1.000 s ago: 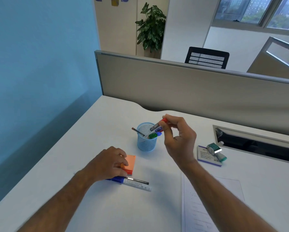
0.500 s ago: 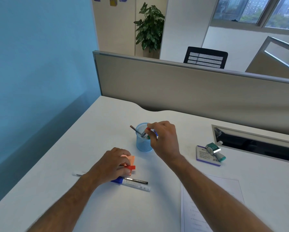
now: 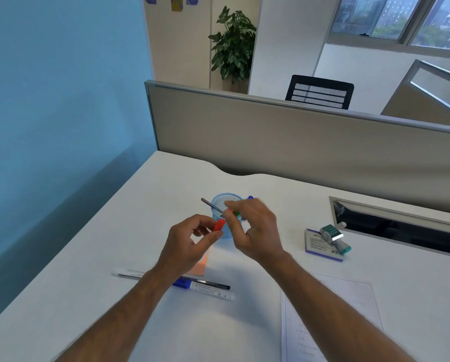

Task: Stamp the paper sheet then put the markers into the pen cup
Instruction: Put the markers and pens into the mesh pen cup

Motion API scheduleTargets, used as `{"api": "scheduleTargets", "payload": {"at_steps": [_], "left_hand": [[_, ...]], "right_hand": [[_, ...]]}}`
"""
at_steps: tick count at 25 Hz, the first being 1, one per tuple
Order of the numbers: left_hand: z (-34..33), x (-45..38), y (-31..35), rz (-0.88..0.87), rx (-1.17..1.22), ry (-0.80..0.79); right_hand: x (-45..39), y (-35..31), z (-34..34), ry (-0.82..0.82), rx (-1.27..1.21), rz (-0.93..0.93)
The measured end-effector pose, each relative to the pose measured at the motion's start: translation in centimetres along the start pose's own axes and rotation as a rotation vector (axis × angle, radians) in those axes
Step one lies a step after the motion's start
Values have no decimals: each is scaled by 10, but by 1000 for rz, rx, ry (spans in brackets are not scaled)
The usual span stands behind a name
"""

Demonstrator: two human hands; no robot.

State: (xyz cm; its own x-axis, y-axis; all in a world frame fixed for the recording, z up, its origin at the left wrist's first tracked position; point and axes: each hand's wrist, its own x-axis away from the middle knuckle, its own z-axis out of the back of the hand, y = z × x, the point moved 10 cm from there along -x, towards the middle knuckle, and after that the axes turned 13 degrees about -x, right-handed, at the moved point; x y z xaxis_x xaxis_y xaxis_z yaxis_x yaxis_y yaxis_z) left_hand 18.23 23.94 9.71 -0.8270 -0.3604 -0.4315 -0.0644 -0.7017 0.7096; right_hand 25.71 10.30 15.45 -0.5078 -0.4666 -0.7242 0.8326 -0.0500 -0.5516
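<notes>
The blue mesh pen cup (image 3: 220,201) stands mid-desk with a pencil (image 3: 210,205) leaning out of it. A green cap (image 3: 236,213) and a blue cap (image 3: 250,197) show at its rim. My left hand (image 3: 190,244) is raised in front of the cup, pinching a red marker (image 3: 218,226) whose red end points at the cup. My right hand (image 3: 252,231) hovers blurred over the cup's near side, thumb and forefinger by the red marker's tip; its grip is unclear. On the desk lie a blue-capped marker (image 3: 205,289), a thin black pen (image 3: 213,283) and a white pen (image 3: 128,272). The paper sheet (image 3: 331,322) lies at the lower right.
An orange sticky-note pad (image 3: 201,266) lies under my left wrist. A green stamp (image 3: 334,237) rests on a small purple-edged box (image 3: 319,245) to the right. Behind them is a cable slot (image 3: 401,231), and a grey partition (image 3: 297,142) closes off the desk's far edge.
My right hand lowered its markers into the cup and drew back slightly. My left hand lifted the red marker off the desk beside the sticky notes up toward the cup.
</notes>
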Motion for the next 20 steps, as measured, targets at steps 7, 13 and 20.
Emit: {"api": "scheduleTargets", "payload": {"at_steps": [7,13,20], "left_hand": [[-2,3,11,5,54,69],[-36,12,-39,117,-226,-439],[-65,38,-50,-61,-568,-754]], "right_hand": [[16,4,-9,-79,-256,-198],[-3,2,42,216,-210,-106],[-10,0,31,136,-48,19]]}}
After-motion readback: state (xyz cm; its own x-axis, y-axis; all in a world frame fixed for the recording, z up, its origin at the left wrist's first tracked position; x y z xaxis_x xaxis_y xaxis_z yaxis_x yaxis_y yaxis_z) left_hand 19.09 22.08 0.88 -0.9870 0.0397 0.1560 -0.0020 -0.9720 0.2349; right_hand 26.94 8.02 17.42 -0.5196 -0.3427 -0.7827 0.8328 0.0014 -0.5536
